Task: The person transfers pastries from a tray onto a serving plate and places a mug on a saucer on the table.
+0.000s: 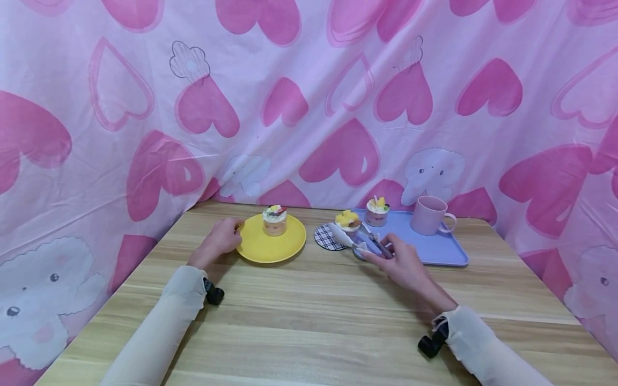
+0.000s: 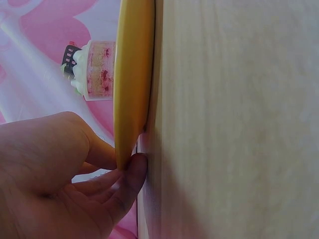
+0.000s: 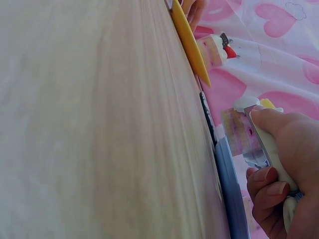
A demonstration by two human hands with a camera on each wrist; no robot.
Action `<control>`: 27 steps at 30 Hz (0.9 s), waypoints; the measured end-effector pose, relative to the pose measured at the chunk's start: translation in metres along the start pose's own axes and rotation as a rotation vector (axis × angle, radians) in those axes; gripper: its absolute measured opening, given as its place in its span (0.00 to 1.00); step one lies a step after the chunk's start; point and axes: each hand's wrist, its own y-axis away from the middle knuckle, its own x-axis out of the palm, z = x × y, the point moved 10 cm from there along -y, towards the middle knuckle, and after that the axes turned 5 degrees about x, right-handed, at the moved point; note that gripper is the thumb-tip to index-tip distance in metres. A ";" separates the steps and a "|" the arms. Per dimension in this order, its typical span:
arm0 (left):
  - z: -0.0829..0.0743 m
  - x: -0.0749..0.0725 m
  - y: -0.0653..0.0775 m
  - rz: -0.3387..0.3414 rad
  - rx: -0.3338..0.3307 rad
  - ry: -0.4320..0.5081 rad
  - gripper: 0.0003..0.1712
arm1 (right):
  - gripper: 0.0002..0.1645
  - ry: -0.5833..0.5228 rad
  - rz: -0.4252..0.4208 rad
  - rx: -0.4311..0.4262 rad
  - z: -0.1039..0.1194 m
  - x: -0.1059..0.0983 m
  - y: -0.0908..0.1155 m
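Note:
My left hand [image 1: 221,239] pinches the left rim of a yellow plate [image 1: 256,249], thumb and fingers on either side of it in the left wrist view. On that plate stands a dessert cup [image 1: 274,221] with layered cake, cream and a dark decoration. My right hand [image 1: 403,265] holds a pair of tongs [image 1: 341,236] with pale tips. Its tips lie on both sides of a second dessert cup [image 1: 347,221] topped with yellow pieces, at the left edge of a blue tray [image 1: 434,252]. Part of this cup is hidden behind the tongs.
A third dessert cup [image 1: 377,212] and a pink mug [image 1: 429,215] stand on the tray. A checked round coaster [image 1: 327,239] lies between plate and tray. Behind the wooden table [image 1: 289,321] hangs a pink heart-print cloth [image 1: 270,64].

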 end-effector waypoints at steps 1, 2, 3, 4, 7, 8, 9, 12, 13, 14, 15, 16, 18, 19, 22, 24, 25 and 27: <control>0.000 0.000 0.000 0.001 0.000 -0.001 0.34 | 0.42 0.000 0.001 0.001 0.000 0.001 0.000; 0.000 0.000 0.000 0.001 -0.001 -0.001 0.34 | 0.42 -0.002 0.003 0.002 0.001 0.002 0.000; 0.000 0.000 0.000 0.003 -0.003 0.001 0.34 | 0.43 -0.003 0.004 0.002 0.002 0.003 0.000; 0.000 0.000 0.000 0.004 -0.006 0.003 0.34 | 0.43 -0.004 0.006 0.002 0.002 0.003 -0.001; 0.001 0.000 0.001 0.008 -0.014 0.010 0.35 | 0.43 -0.014 0.015 0.001 0.005 0.006 -0.001; 0.001 0.000 0.001 0.009 -0.016 0.010 0.35 | 0.43 -0.017 0.019 0.002 0.006 0.007 -0.001; 0.001 0.000 0.001 0.009 -0.016 0.010 0.35 | 0.43 -0.020 0.021 0.001 0.007 0.008 -0.001; 0.001 0.000 0.001 0.008 -0.013 0.006 0.35 | 0.43 -0.031 0.031 0.001 0.011 0.011 0.000; 0.001 0.000 0.000 0.007 -0.011 0.005 0.35 | 0.43 -0.033 0.034 0.000 0.012 0.012 0.000; 0.001 0.000 0.000 0.007 -0.009 0.004 0.35 | 0.43 -0.037 0.035 -0.001 0.013 0.013 0.000; 0.001 0.000 0.000 0.008 -0.007 0.004 0.35 | 0.43 -0.038 0.033 -0.005 0.014 0.013 0.000; 0.000 0.000 0.000 0.008 -0.006 0.004 0.35 | 0.43 -0.038 0.031 -0.011 0.015 0.013 0.000; 0.000 0.000 0.000 0.009 -0.005 0.005 0.35 | 0.43 -0.038 0.027 -0.019 0.017 0.014 0.000; 0.000 0.000 0.001 0.010 -0.004 0.006 0.35 | 0.43 -0.037 0.028 -0.020 0.018 0.015 0.000; 0.000 0.000 0.001 0.010 -0.004 0.007 0.35 | 0.42 -0.038 0.034 -0.018 0.019 0.017 0.000; 0.000 0.000 0.001 0.011 -0.005 0.008 0.35 | 0.42 -0.038 0.044 -0.015 0.020 0.019 -0.001; -0.001 0.001 0.001 0.012 -0.006 0.008 0.35 | 0.42 -0.040 0.045 -0.016 0.021 0.020 -0.001; -0.001 0.001 0.001 0.012 -0.008 0.010 0.35 | 0.42 -0.044 0.041 -0.023 0.023 0.020 -0.001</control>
